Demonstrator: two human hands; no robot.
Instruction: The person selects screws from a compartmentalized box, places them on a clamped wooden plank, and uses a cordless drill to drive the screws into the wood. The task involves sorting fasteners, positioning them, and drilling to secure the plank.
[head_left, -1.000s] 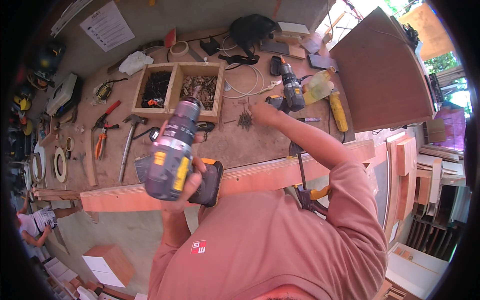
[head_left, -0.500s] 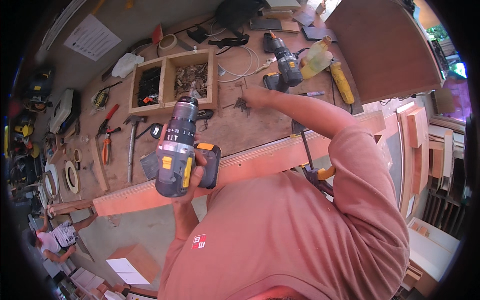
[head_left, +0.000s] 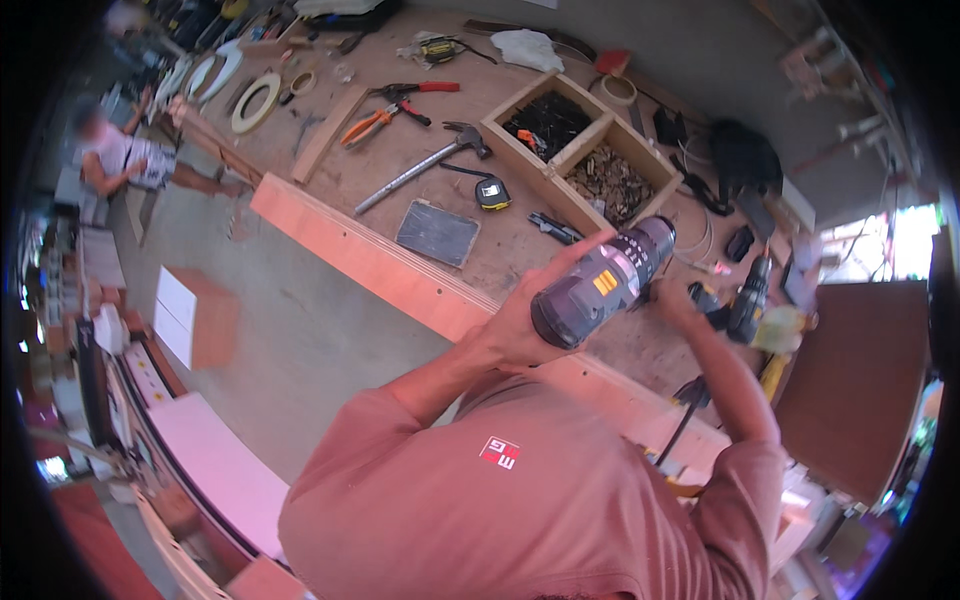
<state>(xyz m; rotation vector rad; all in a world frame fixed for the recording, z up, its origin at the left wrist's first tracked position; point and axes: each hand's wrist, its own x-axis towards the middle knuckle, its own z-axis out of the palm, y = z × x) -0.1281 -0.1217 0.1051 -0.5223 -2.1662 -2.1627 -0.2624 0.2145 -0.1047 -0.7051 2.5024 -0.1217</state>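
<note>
My left hand (head_left: 512, 325) is closed around a cordless drill (head_left: 590, 298) with a grey and black body and a yellow switch. Its chuck end points to the upper right; the handle is mostly hidden. Just beyond the chuck, over the workbench (head_left: 330, 215), my right hand (head_left: 676, 300) has its fingers curled. The drill partly covers them, so what they hold cannot be made out. A divided wooden box (head_left: 548, 182) sits on the bench past the drill, black screws (head_left: 556, 118) in one compartment and brownish bits (head_left: 610, 185) in the other.
Left on the bench lie a hammer (head_left: 410, 178), a tape measure (head_left: 492, 193), pliers (head_left: 368, 126) and a dark flat block (head_left: 438, 233). Right of my right hand are a second drill (head_left: 748, 305) and a plastic bottle (head_left: 782, 328). Another person (head_left: 125, 160) is at far left.
My view has swung toward the left. The drill in my left hand has tilted toward the right, and my right hand has left the small pile of screws and come close to the chuck.
</note>
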